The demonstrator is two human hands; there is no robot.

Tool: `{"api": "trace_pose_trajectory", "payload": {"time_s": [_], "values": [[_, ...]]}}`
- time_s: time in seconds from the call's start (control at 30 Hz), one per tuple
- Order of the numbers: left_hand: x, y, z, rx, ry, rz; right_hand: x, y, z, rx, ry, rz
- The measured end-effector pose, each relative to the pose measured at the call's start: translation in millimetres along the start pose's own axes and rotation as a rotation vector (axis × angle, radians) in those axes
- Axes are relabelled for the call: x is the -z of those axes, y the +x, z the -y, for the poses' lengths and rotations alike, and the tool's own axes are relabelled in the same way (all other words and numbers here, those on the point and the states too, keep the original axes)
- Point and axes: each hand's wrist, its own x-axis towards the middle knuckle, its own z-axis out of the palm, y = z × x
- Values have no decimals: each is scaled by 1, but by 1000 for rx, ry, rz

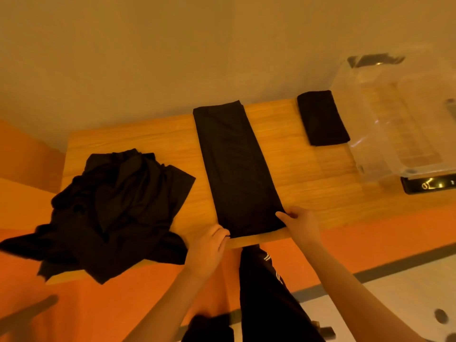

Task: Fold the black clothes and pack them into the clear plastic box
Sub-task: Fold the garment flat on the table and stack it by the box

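Two bare forearms reach up from the bottom edge to the near edge of the wooden table (158, 144). On its left part a heap of black clothes (116, 213) lies crumpled, one corner hanging over the near edge. A long black garment (234, 166), folded into a narrow smooth strip, runs from the far edge to the near one. At the far right stands the clear plastic box (399, 119), and a small folded black piece (322, 117) lies just beside it. The left hand (207, 250) pinches the strip's near left corner; the right hand (299, 224) pinches its near right corner.
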Motion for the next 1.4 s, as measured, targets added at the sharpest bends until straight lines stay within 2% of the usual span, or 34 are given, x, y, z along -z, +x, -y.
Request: {"api": "trace_pose_trajectory", "payload": {"time_s": [0.13,0.27,0.33,0.4,0.47,0.53,0.63,0.73,0.83,0.93,1.03,1.1,1.17,1.3,1.4], "values": [[10,-6,1,-38,-20,-78,4,-2,0,-25,70,80],[8,-25,9,25,-18,-49,6,-8,-5,41,-144,168],[6,-30,12,38,42,-14,6,-12,-6,166,-252,84],[8,-30,11,32,84,-33,2,-17,-6,450,-340,-78],[8,-29,8,1,106,-72,-11,-19,-12,732,-515,-132],[7,-26,7,-77,170,-46,-24,-15,-23,872,-742,-36],[4,-16,11,-204,386,155,-26,-5,-43,935,-947,118],[0,-12,13,-238,471,274,-18,0,-55,928,-980,175],[-4,-18,15,-281,493,226,-14,2,-60,1035,-976,88],[-7,-24,17,-322,477,221,-10,-1,-63,1088,-991,74],[-4,-26,14,-393,434,136,-8,-8,-61,1172,-925,64],[5,-26,10,-367,352,141,-2,-13,-55,1146,-789,96],[19,-26,0,-263,215,145,4,-21,-43,1017,-586,155],[53,-20,-21,180,-313,318,27,-36,-6,530,-194,339],[77,2,-30,340,-503,282,37,-32,25,400,46,349]]}}
